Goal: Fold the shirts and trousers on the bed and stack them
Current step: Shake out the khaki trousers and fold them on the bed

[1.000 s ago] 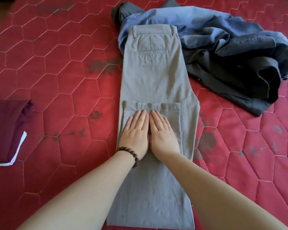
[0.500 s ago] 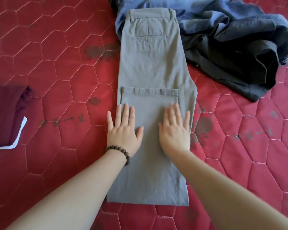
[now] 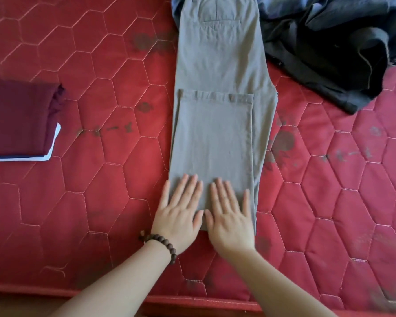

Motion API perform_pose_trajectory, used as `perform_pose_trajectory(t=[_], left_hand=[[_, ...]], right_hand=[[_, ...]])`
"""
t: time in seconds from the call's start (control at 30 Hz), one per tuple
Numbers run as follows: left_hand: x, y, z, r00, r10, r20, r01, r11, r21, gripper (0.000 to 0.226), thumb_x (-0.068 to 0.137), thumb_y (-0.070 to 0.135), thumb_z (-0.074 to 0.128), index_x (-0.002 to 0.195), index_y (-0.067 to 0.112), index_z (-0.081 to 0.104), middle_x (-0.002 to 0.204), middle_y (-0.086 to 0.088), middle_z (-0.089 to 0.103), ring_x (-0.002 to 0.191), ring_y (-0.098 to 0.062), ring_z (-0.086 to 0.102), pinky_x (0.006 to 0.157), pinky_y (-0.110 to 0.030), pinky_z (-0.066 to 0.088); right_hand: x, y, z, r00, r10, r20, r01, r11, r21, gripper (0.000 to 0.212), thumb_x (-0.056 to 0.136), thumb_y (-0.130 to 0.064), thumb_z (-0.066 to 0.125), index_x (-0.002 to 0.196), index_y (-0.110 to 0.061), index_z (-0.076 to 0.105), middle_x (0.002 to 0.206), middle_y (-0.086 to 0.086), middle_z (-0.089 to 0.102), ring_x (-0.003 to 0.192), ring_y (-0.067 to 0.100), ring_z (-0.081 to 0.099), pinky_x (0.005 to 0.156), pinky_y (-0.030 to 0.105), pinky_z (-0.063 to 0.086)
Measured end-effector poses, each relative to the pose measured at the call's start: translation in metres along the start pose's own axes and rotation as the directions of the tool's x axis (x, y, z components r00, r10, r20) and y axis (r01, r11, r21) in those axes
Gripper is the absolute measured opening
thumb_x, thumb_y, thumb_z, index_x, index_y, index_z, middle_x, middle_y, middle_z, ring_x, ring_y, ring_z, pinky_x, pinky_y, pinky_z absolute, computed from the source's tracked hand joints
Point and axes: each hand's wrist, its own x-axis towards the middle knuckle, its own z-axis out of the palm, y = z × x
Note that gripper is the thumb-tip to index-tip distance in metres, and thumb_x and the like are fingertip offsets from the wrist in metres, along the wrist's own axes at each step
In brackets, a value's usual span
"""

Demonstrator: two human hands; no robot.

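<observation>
On the red quilted bed [image 3: 101,202], I see the grey trousers [image 3: 220,65] laid lengthwise at the centre, waistband toward the far edge and partly cut off by the top of the view. The legs are folded back over the upper part, so the hems [image 3: 215,96] lie across the middle of the garment, and the fold forms the near edge. My left hand [image 3: 181,211] lies flat on the near left corner of the fold, fingers straight and slightly spread, gripping nothing; part of the palm extends past the fabric onto the mattress. A beaded bracelet [image 3: 160,245] sits on that wrist. My right hand [image 3: 231,216] lies flat just beside it on the near right portion of the fold, fingers likewise extended, pressing rather than holding. The two thumbs nearly touch. A folded maroon garment [image 3: 21,117] rests on a white item [image 3: 53,145] at the left, well apart from the trousers. An unfolded pile of dark clothes [image 3: 329,46] lies at the upper right, touching the trousers' far portion.
</observation>
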Motion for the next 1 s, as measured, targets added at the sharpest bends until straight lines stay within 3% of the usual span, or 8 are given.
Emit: perform_pose_trajectory(t=[0.07, 0.3, 0.4, 0.5, 0.57, 0.7, 0.83, 1.0], left_hand=[[-0.004, 0.003, 0.004, 0.999, 0.032, 0.026, -0.032, 0.999, -0.001, 0.063, 0.096, 0.043, 0.028, 0.152, 0.015, 0.026, 0.159, -0.003, 0.021, 0.148, -0.017, 0.012, 0.118, -0.049, 0.015], [-0.023, -0.025, -0.006, 0.992, -0.106, 0.068, 0.11, 0.992, -0.057, 0.065, 0.096, 0.044, 0.025, 0.152, 0.013, 0.019, 0.16, 0.0, 0.012, 0.147, -0.02, 0.016, 0.118, -0.046, 0.012], [-0.03, -0.049, -0.011, 0.993, 0.022, 0.117, -0.023, 1.0, 0.01, 0.082, 0.089, 0.065, 0.031, 0.154, 0.017, 0.014, 0.162, 0.003, 0.009, 0.149, -0.02, 0.006, 0.117, -0.055, 0.011], [-0.032, -0.075, -0.019, 0.95, 0.252, 0.183, -0.274, 0.956, 0.108, 0.092, 0.083, 0.073, 0.037, 0.153, 0.015, 0.018, 0.161, 0.0, 0.015, 0.149, -0.021, 0.007, 0.115, -0.058, 0.013], [-0.03, -0.082, -0.023, 0.918, 0.36, 0.166, -0.382, 0.915, 0.128, 0.078, 0.089, 0.059, 0.039, 0.15, 0.012, 0.029, 0.159, -0.004, 0.023, 0.148, -0.021, 0.016, 0.117, -0.055, 0.017], [-0.021, -0.067, -0.023, 0.87, 0.49, 0.055, -0.492, 0.853, 0.173, 0.059, 0.086, 0.028, 0.04, 0.139, 0.006, 0.048, 0.148, -0.01, 0.043, 0.138, -0.022, 0.039, 0.114, -0.047, 0.03], [-0.019, -0.048, -0.02, 0.905, 0.424, -0.027, -0.417, 0.898, 0.141, 0.055, 0.076, 0.01, 0.056, 0.13, 0.001, 0.057, 0.137, -0.013, 0.055, 0.129, -0.024, 0.051, 0.104, -0.044, 0.045], [-0.035, -0.036, -0.022, 0.909, 0.416, -0.014, -0.411, 0.902, 0.133, 0.05, 0.08, 0.01, 0.036, 0.121, 0.002, 0.064, 0.127, -0.012, 0.063, 0.12, -0.022, 0.059, 0.098, -0.04, 0.05]], right_hand=[[-0.007, -0.004, 0.003, 0.997, -0.07, 0.016, 0.07, 0.998, 0.0, 0.06, 0.098, -0.041, 0.03, 0.151, -0.014, 0.025, 0.159, 0.003, 0.021, 0.148, 0.018, 0.013, 0.117, 0.051, 0.008], [-0.025, 0.044, -0.015, 0.988, 0.101, 0.121, -0.102, 0.995, 0.007, 0.059, 0.099, -0.044, 0.015, 0.153, -0.022, 0.006, 0.161, -0.006, 0.004, 0.148, 0.012, -0.004, 0.119, 0.05, 0.002], [-0.025, 0.06, -0.023, 0.984, -0.001, 0.177, -0.007, 0.999, 0.048, 0.07, 0.095, -0.062, 0.012, 0.152, -0.024, -0.001, 0.16, -0.01, -0.006, 0.147, 0.009, -0.014, 0.119, 0.051, -0.003], [-0.028, 0.087, -0.034, 0.947, -0.219, 0.233, 0.213, 0.976, 0.05, 0.092, 0.085, -0.076, 0.035, 0.154, -0.026, 0.001, 0.161, -0.009, -0.005, 0.148, 0.013, -0.009, 0.118, 0.051, -0.005], [-0.028, 0.098, -0.041, 0.924, -0.295, 0.242, 0.299, 0.954, 0.02, 0.094, 0.082, -0.065, 0.048, 0.154, -0.026, 0.003, 0.162, -0.007, 0.002, 0.149, 0.016, 0.001, 0.118, 0.053, -0.002], [-0.015, 0.097, -0.044, 0.88, -0.446, 0.164, 0.461, 0.885, -0.065, 0.084, 0.073, -0.037, 0.058, 0.15, -0.015, 0.031, 0.157, 0.003, 0.027, 0.145, 0.022, 0.024, 0.114, 0.056, 0.014], [-0.007, 0.083, -0.04, 0.849, -0.517, 0.108, 0.526, 0.846, -0.088, 0.089, 0.056, -0.021, 0.086, 0.137, -0.008, 0.052, 0.144, 0.009, 0.048, 0.133, 0.027, 0.045, 0.108, 0.054, 0.036], [-0.031, 0.072, -0.042, 0.883, -0.466, 0.052, 0.466, 0.885, -0.002, 0.08, 0.055, -0.006, 0.086, 0.13, -0.006, 0.058, 0.136, 0.008, 0.056, 0.126, 0.028, 0.052, 0.103, 0.052, 0.04]])
